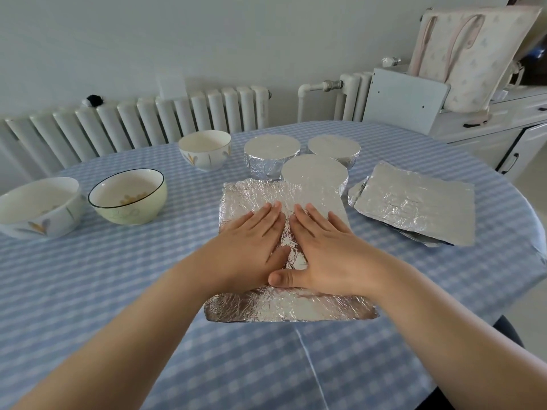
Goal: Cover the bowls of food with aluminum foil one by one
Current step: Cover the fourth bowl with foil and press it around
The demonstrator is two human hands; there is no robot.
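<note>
1. Landmark: crinkled aluminum foil sheet [284, 309], flat on the blue checked tablecloth [88, 291].
2. Left hand [248, 247] and right hand [325, 250] lie palm-down side by side on the sheet's middle, fingers straight, pressing; nothing grasped by either.
3. Directly behind the sheet: three foil-covered bowls in a cluster. The nearest [315, 174] touches or overlaps the sheet's far edge; the other two [272, 153] [334, 149] sit behind it.
4. Left of the sheet: three uncovered bowls: a green bowl with dark rim [128, 199], a white floral bowl [38, 208] further left, a small white bowl [204, 149] toward the radiator [142, 119].
5. Right of the sheet: stack of foil sheets [414, 208].
</note>
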